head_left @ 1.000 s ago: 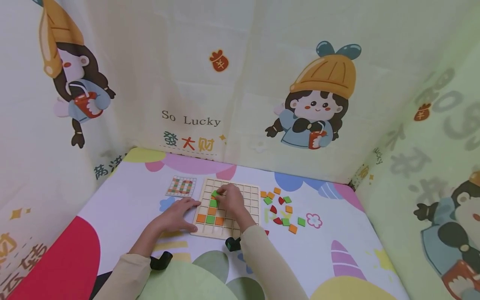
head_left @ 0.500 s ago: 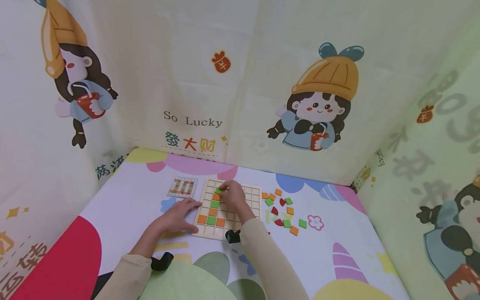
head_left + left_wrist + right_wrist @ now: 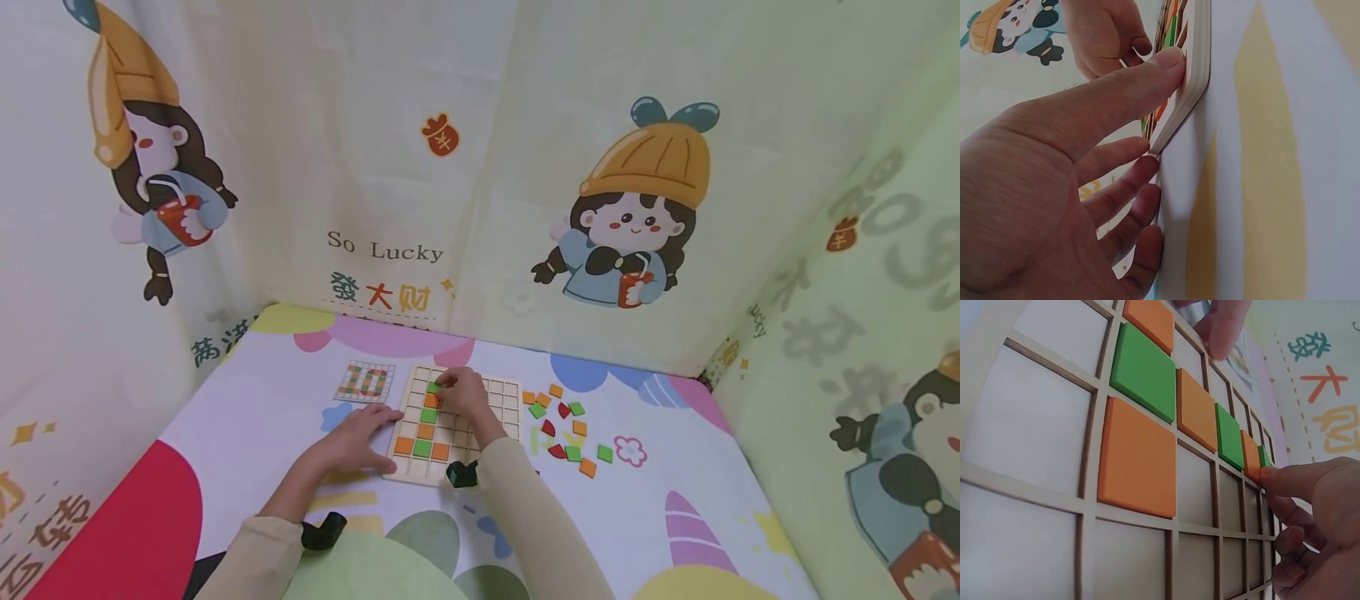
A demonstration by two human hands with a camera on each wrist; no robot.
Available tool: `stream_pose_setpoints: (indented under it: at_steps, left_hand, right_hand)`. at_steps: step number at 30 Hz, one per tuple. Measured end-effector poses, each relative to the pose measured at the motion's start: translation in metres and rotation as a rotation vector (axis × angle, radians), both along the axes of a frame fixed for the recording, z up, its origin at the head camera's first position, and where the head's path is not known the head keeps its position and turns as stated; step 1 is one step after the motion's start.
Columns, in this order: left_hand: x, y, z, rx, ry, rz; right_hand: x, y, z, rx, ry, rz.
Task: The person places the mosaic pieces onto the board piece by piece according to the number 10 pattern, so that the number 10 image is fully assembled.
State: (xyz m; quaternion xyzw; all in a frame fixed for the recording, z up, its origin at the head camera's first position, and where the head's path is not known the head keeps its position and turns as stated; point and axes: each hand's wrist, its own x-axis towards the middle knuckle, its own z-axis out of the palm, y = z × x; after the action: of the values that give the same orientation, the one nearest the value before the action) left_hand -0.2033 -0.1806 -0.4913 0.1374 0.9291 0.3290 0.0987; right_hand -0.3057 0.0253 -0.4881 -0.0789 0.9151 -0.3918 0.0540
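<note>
A wooden grid board (image 3: 504, 402) lies on the table, with orange and green square tiles in one column and a short row near the front. My right hand (image 3: 465, 395) pinches a green tile (image 3: 433, 387) at the column's far end. In the right wrist view the thumb is at that green tile (image 3: 1264, 454), just past an orange tile (image 3: 1250, 454); its other fingers are bent beneath. My left hand (image 3: 360, 440) rests at the board's left edge. The left wrist view shows its thumb on the rim and the other fingers (image 3: 1125, 200) loosely spread along the side.
A small printed pattern card (image 3: 365, 381) lies left of the board. To its right are scattered loose tiles: orange (image 3: 588, 468), green (image 3: 605, 453) and red curved ones (image 3: 557, 452). A patterned cloth curtain (image 3: 480, 183) stands behind the table.
The right hand has moved the green tile slightly toward the far edge, so the orange tile below it shows more fully. The left hand stays at the board's edge. The head view shifted slightly.
</note>
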Motion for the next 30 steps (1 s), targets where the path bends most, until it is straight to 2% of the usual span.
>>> stream_pose_setpoints:
  at_steps: [8,21,30]
  left_hand:
    - [0.000,0.004,-0.003,0.009,-0.006,-0.011]
    - [-0.002,0.003,-0.002,-0.001,-0.005,-0.019]
    - [-0.004,-0.003,-0.003,0.015,0.024,-0.055]
  right_hand:
    - [0.000,0.001,-0.002,-0.001,-0.024,-0.042]
    - [0.006,0.016,0.003,-0.052,0.007,-0.016]
    - [0.009,0.036,0.009,0.001,0.054,-0.018]
